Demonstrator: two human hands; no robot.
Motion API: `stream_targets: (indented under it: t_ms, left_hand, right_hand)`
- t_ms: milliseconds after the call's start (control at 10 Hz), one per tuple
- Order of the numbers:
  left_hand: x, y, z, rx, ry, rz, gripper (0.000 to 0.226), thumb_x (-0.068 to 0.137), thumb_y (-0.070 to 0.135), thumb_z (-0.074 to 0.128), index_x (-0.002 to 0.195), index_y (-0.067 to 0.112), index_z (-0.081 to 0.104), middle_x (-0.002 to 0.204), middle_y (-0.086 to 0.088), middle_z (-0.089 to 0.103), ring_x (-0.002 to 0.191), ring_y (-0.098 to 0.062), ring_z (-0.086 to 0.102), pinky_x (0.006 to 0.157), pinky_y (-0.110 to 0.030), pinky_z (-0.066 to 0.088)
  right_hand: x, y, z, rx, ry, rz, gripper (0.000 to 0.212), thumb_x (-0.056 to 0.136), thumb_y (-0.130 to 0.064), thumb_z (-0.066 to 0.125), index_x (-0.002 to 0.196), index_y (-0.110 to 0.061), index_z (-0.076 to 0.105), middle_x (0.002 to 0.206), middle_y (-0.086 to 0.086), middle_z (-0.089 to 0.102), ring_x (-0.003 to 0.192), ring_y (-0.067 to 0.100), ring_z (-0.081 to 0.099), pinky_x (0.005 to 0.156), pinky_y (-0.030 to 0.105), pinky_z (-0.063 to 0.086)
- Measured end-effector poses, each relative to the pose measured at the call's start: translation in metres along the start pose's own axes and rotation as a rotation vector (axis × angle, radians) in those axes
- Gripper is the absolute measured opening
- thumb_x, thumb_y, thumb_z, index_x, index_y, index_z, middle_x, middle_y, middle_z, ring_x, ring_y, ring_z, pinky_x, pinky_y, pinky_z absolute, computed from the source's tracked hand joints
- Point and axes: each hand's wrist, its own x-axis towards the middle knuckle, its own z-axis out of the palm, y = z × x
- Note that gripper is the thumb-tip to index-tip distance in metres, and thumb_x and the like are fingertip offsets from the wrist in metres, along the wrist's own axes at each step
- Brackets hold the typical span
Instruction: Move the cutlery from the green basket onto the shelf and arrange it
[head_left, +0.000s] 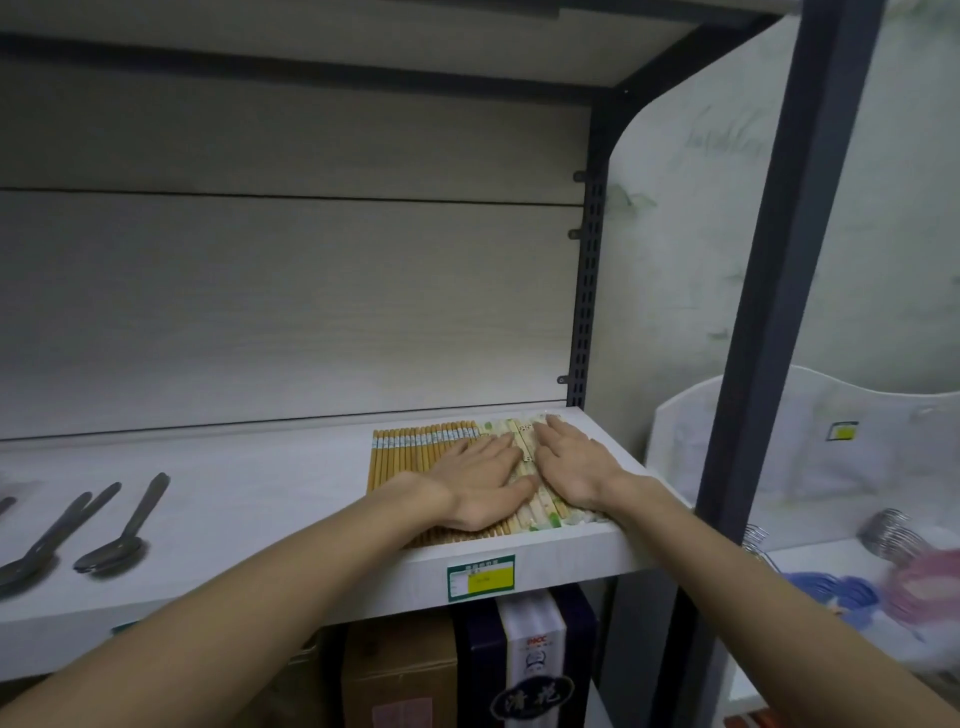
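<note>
A row of yellow wooden chopsticks (405, 457) lies side by side on the right part of the pale shelf (270, 493). Beside them, to the right, lie paler chopsticks with green-patterned wrappers (527, 449). My left hand (480, 486) rests flat with straight fingers on the seam between the two groups. On the pale chopsticks, near the shelf's right end, my right hand (574, 467) also lies flat. Dark metal spoons (122, 530) lie on the left of the shelf. The green basket is out of view.
A green and yellow price tag (480, 578) sits on the shelf's front edge. Cardboard boxes (400, 670) and a dark and white box (535, 665) stand on the level below. A dark upright post (769, 332) borders the right side; beyond it a neighbouring shelf holds coloured wares (883, 587).
</note>
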Motion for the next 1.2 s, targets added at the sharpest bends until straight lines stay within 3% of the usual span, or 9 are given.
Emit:
stream_targets:
  t_ms: [100,200,300,500,700,900,1200]
  left_hand:
    - [0.004,0.0,0.002,-0.015,-0.002,0.001,0.074,0.102,0.063,0.011,0.162,0.021,0.0,0.17,0.001,-0.006,0.156,-0.016,-0.006,0.127,-0.041,0.001]
    - [0.009,0.002,0.005,-0.019,-0.056,0.007,0.073,0.102,0.063,0.009,0.162,0.023,-0.003,0.169,0.002,-0.008,0.155,-0.014,-0.009,0.127,-0.041,-0.001]
    - [0.011,0.002,0.006,-0.011,-0.061,0.005,0.073,0.102,0.063,0.009,0.162,0.023,-0.003,0.169,0.003,-0.007,0.155,-0.014,-0.009,0.127,-0.042,-0.001]
    - [0.011,0.002,0.009,-0.003,-0.063,0.001,0.073,0.102,0.062,0.008,0.162,0.022,-0.004,0.169,0.002,-0.008,0.155,-0.014,-0.01,0.127,-0.041,-0.003]
    - [0.013,0.001,0.008,0.004,-0.072,0.001,0.072,0.102,0.062,0.005,0.161,0.022,-0.007,0.169,0.003,-0.01,0.154,-0.012,-0.011,0.126,-0.039,-0.004]
    - [0.008,-0.004,0.008,-0.098,0.039,-0.024,0.066,0.104,0.056,0.004,0.16,0.023,-0.01,0.168,0.003,-0.015,0.153,-0.009,-0.013,0.127,-0.037,-0.002]
    - [-0.038,-0.048,-0.003,-0.085,0.219,-0.229,0.067,0.105,0.053,0.012,0.162,0.018,0.013,0.17,-0.004,0.008,0.156,-0.019,0.009,0.126,-0.04,0.006]
  right_hand:
    - [0.003,0.002,-0.003,0.012,-0.043,-0.019,0.05,0.106,-0.027,0.026,0.154,-0.014,0.033,0.164,0.008,0.024,0.151,0.022,0.02,0.122,0.045,0.016]
    - [0.006,0.005,-0.003,0.005,-0.072,-0.03,0.051,0.106,-0.027,0.026,0.154,-0.012,0.032,0.163,0.01,0.024,0.151,0.025,0.02,0.122,0.044,0.017]
    - [0.007,0.011,0.002,0.0,-0.066,-0.036,0.056,0.106,-0.029,0.025,0.158,-0.01,0.019,0.168,0.01,0.008,0.154,0.024,0.009,0.123,0.046,0.015]
    - [0.007,0.01,0.002,-0.059,-0.066,-0.018,0.053,0.107,-0.032,0.023,0.152,-0.006,0.031,0.162,0.011,0.027,0.15,0.024,0.02,0.122,0.045,0.018]
    - [0.004,0.007,0.0,-0.11,-0.101,-0.027,0.057,0.108,-0.035,0.018,0.159,-0.009,0.015,0.168,0.006,0.008,0.155,0.019,0.006,0.124,0.043,0.009]
    - [0.006,0.01,-0.006,0.006,-0.106,-0.025,0.059,0.108,-0.039,0.019,0.16,-0.013,0.013,0.169,0.004,0.005,0.155,0.016,0.005,0.125,0.04,0.007]
    - [-0.006,-0.025,-0.014,-0.047,0.133,-0.123,0.053,0.107,-0.036,0.027,0.151,-0.01,0.038,0.16,0.009,0.033,0.152,0.025,0.019,0.122,0.045,0.019]
